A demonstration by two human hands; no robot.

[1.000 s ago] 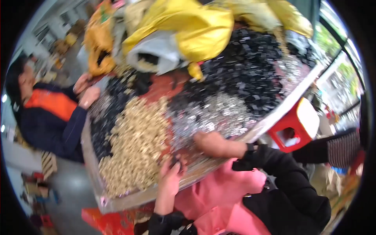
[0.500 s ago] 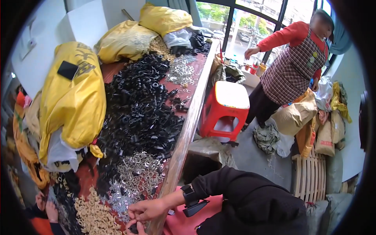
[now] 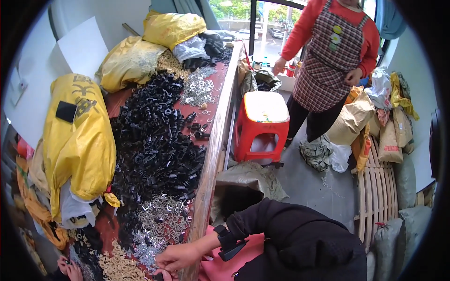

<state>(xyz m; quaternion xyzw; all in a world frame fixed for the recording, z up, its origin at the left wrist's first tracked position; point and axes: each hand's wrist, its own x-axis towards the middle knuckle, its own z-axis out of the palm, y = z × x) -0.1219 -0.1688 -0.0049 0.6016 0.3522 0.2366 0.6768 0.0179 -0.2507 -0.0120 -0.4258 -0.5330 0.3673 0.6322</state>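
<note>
At the table's near edge my right hand point(image 3: 179, 256) is closed, fingertips pinched together beside the metal pieces; what they hold, if anything, is hidden. Just below it, my left hand point(image 3: 165, 274) shows only in part at the picture's bottom edge, closed around a small black plastic part point(image 3: 158, 277). Right by my hands lie a heap of small silvery metal pieces point(image 3: 149, 247), a pile of U-shaped metal clips point(image 3: 164, 218) and a pile of tan plastic pieces point(image 3: 119, 264). Farther up the red tabletop point(image 3: 211, 112) spreads a large heap of black plastic parts point(image 3: 154, 140).
Yellow sacks point(image 3: 79, 140) line the table's left side, a dark phone point(image 3: 66, 111) on one. Another person's hands point(image 3: 70, 270) work at lower left. A person in a checked apron point(image 3: 323, 61) stands beyond the red stool point(image 3: 262, 126). An open sack point(image 3: 255, 180) stands by the wooden table edge point(image 3: 206, 182).
My view has shifted slightly. The aproned person has come closer to the stool and lowered the outstretched arm. My right hand's fingers have turned further down, still close to my left hand.
</note>
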